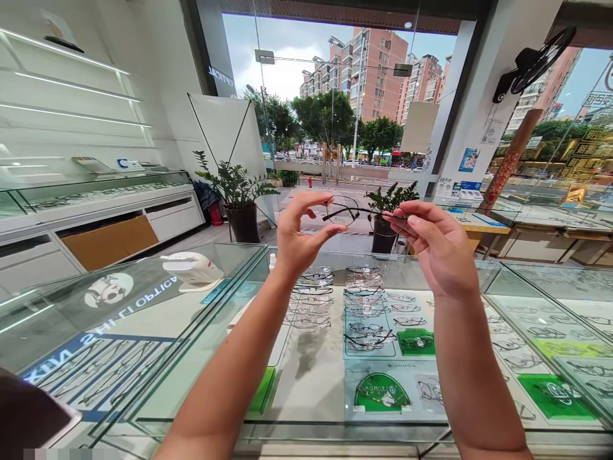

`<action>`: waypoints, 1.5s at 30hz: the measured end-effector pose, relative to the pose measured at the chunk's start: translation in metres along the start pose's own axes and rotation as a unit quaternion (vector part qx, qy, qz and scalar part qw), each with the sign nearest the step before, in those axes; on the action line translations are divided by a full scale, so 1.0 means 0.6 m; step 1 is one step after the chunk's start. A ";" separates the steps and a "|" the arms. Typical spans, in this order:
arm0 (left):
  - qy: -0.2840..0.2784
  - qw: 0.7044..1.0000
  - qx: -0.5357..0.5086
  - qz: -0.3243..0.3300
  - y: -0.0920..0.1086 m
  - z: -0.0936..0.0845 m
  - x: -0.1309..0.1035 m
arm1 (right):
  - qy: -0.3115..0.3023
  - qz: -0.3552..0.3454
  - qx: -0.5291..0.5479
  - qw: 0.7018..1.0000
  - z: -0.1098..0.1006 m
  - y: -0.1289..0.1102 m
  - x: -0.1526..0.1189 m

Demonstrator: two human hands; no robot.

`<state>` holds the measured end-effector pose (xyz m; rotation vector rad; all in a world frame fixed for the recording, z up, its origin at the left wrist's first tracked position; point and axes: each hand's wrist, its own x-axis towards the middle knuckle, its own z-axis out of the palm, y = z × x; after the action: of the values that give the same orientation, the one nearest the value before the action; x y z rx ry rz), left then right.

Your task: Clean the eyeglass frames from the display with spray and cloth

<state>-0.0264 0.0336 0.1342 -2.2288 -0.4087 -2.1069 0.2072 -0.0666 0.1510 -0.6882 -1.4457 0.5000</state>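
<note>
Thin-rimmed eyeglasses (343,213) are held up in the air above a glass display case, with a dark temple showing between the two lenses. On the left side, my left hand (306,230) has its thumb and index finger closed on the top and bottom of one lens rim. My right hand (438,239) pinches the other side of the frame between thumb and fingers. Below both hands, rows of eyeglasses (366,335) lie inside the case, near a green semicircular card (382,392).
Glass display cases (268,255) run around me. A white curved device (191,271) stands on the left one. Beyond are two potted plants (242,220), (383,233) and glass doors. A dark wall fan (541,61) hangs at the upper right.
</note>
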 end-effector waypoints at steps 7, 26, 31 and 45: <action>-0.014 1.000 0.001 -0.010 -0.005 -0.001 0.000 | -0.003 0.009 -0.001 1.000 -0.003 0.005 0.002; -0.161 0.986 0.010 0.041 0.049 0.000 0.010 | -0.073 -0.059 -0.241 0.966 -0.006 0.025 0.010; -0.169 0.979 -0.106 -0.029 0.046 0.002 0.007 | -0.126 0.035 -0.150 0.980 -0.013 0.030 0.014; -0.066 0.997 0.004 -0.031 0.067 -0.002 0.009 | -0.072 0.085 -0.084 0.990 -0.012 0.033 0.013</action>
<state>-0.0181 -0.0048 0.1454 -2.3909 -0.4976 -1.9880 0.2168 -0.0477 0.1430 -0.9315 -1.5853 0.5743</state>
